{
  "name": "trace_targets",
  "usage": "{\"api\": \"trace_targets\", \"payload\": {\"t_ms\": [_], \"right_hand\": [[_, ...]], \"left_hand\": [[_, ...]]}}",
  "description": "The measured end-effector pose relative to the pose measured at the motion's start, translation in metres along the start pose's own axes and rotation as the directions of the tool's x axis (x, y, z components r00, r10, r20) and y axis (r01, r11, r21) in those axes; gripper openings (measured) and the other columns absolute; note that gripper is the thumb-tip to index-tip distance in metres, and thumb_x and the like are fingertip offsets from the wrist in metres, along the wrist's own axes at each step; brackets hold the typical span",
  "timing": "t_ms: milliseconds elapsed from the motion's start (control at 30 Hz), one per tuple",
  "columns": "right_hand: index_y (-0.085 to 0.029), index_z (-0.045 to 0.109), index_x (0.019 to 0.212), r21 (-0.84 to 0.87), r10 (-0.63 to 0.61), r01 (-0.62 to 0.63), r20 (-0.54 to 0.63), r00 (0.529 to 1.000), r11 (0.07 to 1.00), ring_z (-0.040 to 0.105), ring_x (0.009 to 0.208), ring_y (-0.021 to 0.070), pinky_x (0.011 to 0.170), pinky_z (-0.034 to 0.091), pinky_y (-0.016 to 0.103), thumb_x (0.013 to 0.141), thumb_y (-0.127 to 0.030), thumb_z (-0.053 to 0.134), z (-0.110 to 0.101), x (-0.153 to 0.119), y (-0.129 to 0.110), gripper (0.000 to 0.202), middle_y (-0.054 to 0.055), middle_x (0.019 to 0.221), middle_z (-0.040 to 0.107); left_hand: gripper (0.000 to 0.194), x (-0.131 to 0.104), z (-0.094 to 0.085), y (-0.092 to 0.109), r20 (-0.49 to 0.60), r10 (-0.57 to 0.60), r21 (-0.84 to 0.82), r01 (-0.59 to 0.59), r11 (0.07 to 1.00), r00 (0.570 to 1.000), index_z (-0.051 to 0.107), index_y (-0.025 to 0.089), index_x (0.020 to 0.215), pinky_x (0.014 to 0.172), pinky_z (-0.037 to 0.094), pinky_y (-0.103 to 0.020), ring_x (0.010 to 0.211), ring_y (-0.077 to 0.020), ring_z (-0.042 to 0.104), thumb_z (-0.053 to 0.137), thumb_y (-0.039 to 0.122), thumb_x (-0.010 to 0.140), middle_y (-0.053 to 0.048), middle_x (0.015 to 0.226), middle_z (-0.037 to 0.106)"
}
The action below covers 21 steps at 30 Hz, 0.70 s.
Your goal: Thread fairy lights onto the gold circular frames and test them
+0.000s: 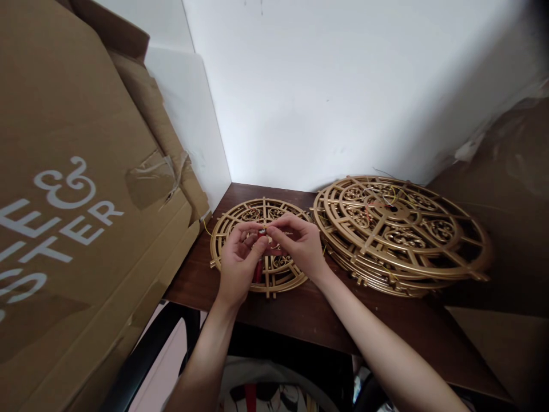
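Over the smaller round gold metal frame (268,289), my two hands meet with their fingertips nearly touching. My left hand (240,257) is closed around a slim red-handled tool (258,272); its dark upper end shows between the thumb and forefinger, and its exact kind is hidden. My right hand (300,243) pinches thumb against forefinger close to that end. Whatever lies in this pinch is too small to make out. The frame beneath has spokes, rings and scrollwork and lies flat.
A stack of larger gold round frames (398,229), with thin loose wires on top, sits on the dark brown table (300,315) to the right. A big cardboard box (86,131) leans in from the left. Behind is a white wall (326,97); more cardboard (506,200) stands at right.
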State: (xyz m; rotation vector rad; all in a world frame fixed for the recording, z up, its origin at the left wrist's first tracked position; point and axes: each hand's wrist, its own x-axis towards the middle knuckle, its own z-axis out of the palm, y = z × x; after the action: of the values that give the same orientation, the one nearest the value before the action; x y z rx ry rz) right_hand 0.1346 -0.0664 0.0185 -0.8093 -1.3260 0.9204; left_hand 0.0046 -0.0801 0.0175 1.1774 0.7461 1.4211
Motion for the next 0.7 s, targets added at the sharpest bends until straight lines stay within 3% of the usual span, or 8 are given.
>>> {"api": "trace_targets", "payload": {"t_ms": [533,700], "right_hand": [[-0.018,0.069,0.078,-0.028,0.013,-0.013,-0.004,1.0,1.0,0.062,0.061,0.0101,0.051,0.051,0.021,0.08,-0.032,0.07,-0.0006,-0.0012,0.0014,0.014,0.001,0.077,0.066],[-0.02,0.072,0.081,-0.036,-0.032,0.03,-0.04,0.999,0.999,0.061,0.065,0.0111,0.052,0.051,0.023,0.08,-0.032,0.07,-0.0012,0.0001,0.0013,0.012,0.003,0.086,0.065]], "left_hand": [[0.021,0.0,0.0013,0.0026,-0.012,-0.008,-0.028,0.007,1.0,1.0,0.061,0.019,0.093,0.065,0.06,-0.026,0.071,-0.0106,0.064,0.072,0.024,0.076,-0.002,0.096,0.064],[0.021,0.0007,-0.001,0.0029,-0.02,-0.024,-0.031,0.023,0.999,1.0,0.063,0.018,0.091,0.066,0.06,-0.026,0.065,-0.0088,0.061,0.074,0.022,0.074,0.001,0.08,0.061]]}}
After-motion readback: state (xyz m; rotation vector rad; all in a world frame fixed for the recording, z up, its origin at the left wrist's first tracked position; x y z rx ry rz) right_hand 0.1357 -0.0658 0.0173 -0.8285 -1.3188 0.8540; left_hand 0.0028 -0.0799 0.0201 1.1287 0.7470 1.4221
